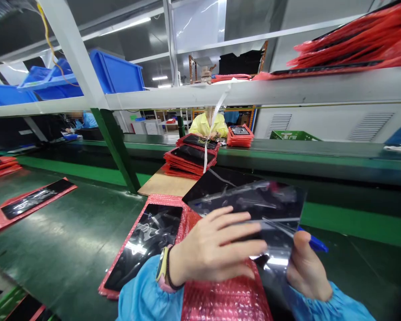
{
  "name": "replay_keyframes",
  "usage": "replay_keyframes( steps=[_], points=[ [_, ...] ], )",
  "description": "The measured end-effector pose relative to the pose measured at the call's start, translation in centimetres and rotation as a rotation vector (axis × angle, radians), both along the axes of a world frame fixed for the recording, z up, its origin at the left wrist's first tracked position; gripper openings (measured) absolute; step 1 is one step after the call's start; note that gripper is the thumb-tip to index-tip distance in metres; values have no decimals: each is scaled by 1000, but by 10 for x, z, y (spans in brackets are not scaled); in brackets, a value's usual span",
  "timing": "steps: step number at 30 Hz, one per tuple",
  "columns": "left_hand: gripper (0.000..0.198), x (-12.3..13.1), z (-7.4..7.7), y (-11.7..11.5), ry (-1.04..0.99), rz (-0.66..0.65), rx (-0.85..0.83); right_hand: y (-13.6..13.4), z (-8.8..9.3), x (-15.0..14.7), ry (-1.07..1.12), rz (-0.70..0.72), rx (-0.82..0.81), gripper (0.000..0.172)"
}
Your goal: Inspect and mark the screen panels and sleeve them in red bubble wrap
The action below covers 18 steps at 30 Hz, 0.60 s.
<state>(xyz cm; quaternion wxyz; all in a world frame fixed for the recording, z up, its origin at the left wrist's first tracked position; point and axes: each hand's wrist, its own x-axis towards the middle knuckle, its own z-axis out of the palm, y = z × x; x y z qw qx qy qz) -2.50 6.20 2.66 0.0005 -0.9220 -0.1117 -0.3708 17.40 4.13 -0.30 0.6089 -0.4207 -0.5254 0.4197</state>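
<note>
A glossy black screen panel (pixel 217 183) with clear film (pixel 284 200) over it is tilted up in front of me. My right hand (pixel 307 269) grips its right edge, thumb on the near side. Across the panel's lower face lies my left hand (pixel 217 247), fingers stretched and slightly apart; whether it touches the film I cannot tell. Red bubble wrap (pixel 223 296) spreads beneath both hands. Left of them, another black panel (pixel 147 245) rests on a red bubble bag. Behind my right thumb shows a blue object (pixel 316 240), its kind unclear.
Stacked panels in red bags (pixel 190 156) stand on a brown board (pixel 169 183). One more panel (pixel 36 196) lies far left on the green table (pixel 70 240). Overhead runs a white shelf (pixel 187 96) with blue bins (pixel 116 73). Opposite sits a person in yellow (pixel 209 122).
</note>
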Motion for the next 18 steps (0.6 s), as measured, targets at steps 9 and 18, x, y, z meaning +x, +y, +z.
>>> replay_keyframes(
  steps=[9,18],
  points=[
    [15,1,-5,-19,-464,143,-467,-6,-32,14,326,100,-170,82],
    [21,-5,-4,17,-865,56,-1288,-25,-19,26,196,161,-254,74]
  ],
)
